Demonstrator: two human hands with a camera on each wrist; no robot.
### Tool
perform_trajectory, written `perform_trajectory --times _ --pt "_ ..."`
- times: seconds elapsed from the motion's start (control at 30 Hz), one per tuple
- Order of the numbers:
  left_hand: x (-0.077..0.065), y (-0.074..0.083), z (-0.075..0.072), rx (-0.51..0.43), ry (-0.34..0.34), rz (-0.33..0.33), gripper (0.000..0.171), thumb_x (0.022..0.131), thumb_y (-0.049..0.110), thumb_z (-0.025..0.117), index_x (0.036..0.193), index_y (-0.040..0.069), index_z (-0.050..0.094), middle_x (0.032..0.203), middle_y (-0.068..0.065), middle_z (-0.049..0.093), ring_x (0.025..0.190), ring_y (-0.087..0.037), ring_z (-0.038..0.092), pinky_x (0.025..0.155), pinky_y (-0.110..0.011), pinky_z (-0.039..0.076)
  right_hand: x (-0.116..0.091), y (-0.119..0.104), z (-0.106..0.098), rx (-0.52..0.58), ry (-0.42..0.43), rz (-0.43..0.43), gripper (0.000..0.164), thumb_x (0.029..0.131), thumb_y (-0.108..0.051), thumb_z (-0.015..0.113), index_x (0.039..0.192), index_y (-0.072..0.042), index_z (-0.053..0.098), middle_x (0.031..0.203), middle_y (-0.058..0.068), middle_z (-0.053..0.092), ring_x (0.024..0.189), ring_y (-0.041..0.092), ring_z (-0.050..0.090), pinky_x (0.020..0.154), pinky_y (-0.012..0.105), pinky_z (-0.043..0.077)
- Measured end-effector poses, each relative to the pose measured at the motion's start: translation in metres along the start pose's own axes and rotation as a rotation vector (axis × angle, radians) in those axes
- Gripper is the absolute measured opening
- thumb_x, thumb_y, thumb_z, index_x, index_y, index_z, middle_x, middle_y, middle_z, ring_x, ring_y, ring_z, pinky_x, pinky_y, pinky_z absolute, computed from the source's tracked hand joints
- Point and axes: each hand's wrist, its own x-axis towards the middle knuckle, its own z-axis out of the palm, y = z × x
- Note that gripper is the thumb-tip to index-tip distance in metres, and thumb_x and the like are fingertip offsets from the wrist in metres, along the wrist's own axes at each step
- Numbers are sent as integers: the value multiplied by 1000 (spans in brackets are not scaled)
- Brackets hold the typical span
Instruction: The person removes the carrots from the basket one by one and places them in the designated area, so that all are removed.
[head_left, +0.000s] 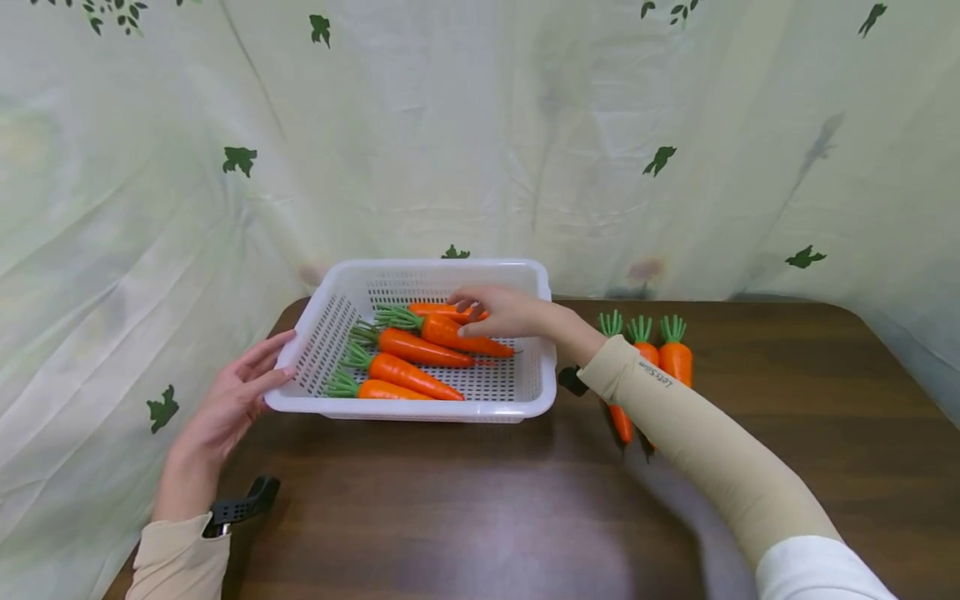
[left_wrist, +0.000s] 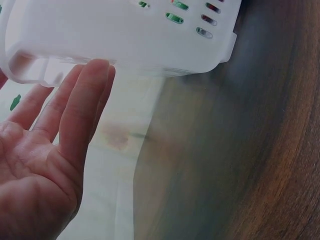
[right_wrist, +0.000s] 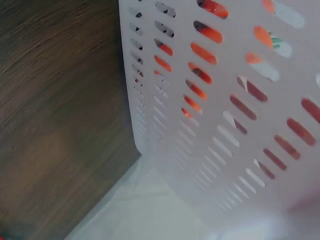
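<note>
A white plastic basket [head_left: 536, 367] with slotted walls stands on the table and holds several orange carrots [head_left: 420, 348] with green tops, lying side by side, tops to the left. My left hand [head_left: 232, 400] is at the basket's left end, its extended fingers touching the rim and outer wall. Over the right side of the basket reaches my right hand [head_left: 510, 312], thumb and fingers apart and loosely bent above the rearmost carrots. In the right wrist view the slotted wall [right_wrist: 200, 100] hides that hand, with orange showing through the slots.
Three more carrots [head_left: 677, 363] lie on the brown wooden table [head_left: 787, 433] right of the basket, partly covered by my right forearm. A pale curtain [head_left: 480, 150] with green leaf prints hangs behind the table and along its left side.
</note>
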Motion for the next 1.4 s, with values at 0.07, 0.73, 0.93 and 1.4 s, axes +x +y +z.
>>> perform_trajectory --times 0.07,0.73,0.93,1.4 --pt "0 1 0 -4 -13 7 59 99 10 58 153 22 36 148 -5 36 113 -14 60 86 -36 53 2 0 2 -4 2 11 53 94 -26 67 141 -10 49 134 9 56 116 21 58 96 33 49" --pt "0 1 -1 -17 -5 5 57 99 9 58 152 19 38 140 1 48 109 -13 62 83 -36 56 27 11 18 -101 -53 71 54 95 -21 66 145 -19 47 138 6 53 119 20 51 105 37 42" --pt "-1 0 0 -18 -9 9 57 99 8 58 152 19 39 140 0 46 109 -12 62 83 -35 56 27 11 22 -62 -90 73 62 93 -17 68 149 -22 42 144 6 48 128 21 46 109 38 38" --pt "-2 -1 -2 -46 -25 17 56 100 6 56 152 18 38 141 0 46 109 -13 62 83 -35 56 21 5 27 120 -175 158 74 91 -13 71 153 -27 34 135 8 48 104 25 55 66 38 59"
